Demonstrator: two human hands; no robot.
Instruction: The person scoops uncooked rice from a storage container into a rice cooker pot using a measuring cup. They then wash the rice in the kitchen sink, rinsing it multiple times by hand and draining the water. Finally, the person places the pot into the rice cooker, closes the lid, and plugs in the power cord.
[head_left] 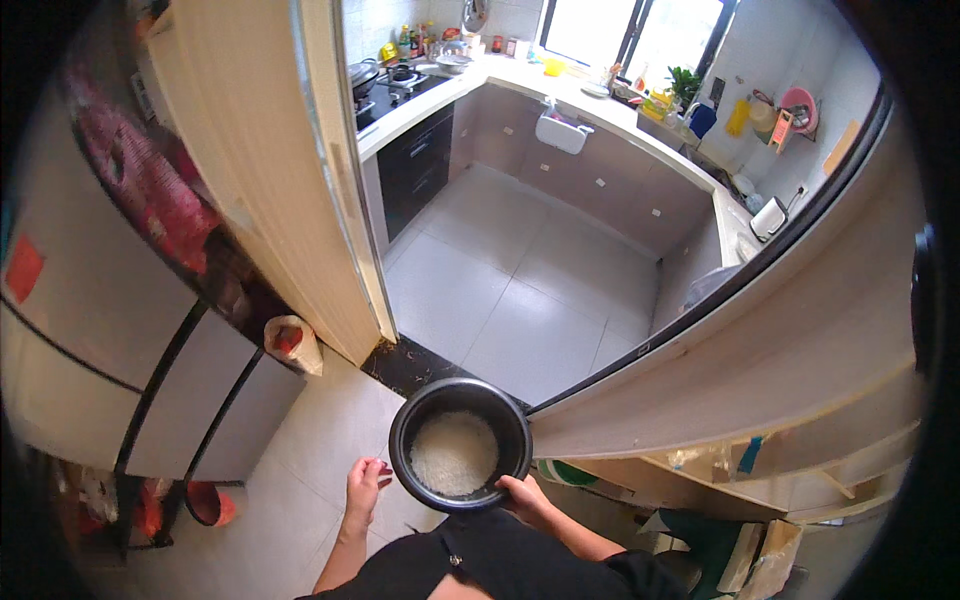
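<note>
A dark round rice cooker inner pot (402,440) is held out in front of my body, with white rice (455,455) covering its bottom. My right hand (520,492) grips the pot's rim at the lower right, thumb over the edge and the other fingers hidden beneath. Just left of the pot, and apart from it, is my left hand (366,488). Its fingers are curled together; whether something small is between them I cannot make out.
Ahead, a dark threshold (405,372) leads into a kitchen with a pale counter (600,100), a stove (395,92) and a sink. A wooden door frame (275,170) is at left, beside a grey fridge (90,330) and an open bag (295,345). Shelves (700,470) stand at right.
</note>
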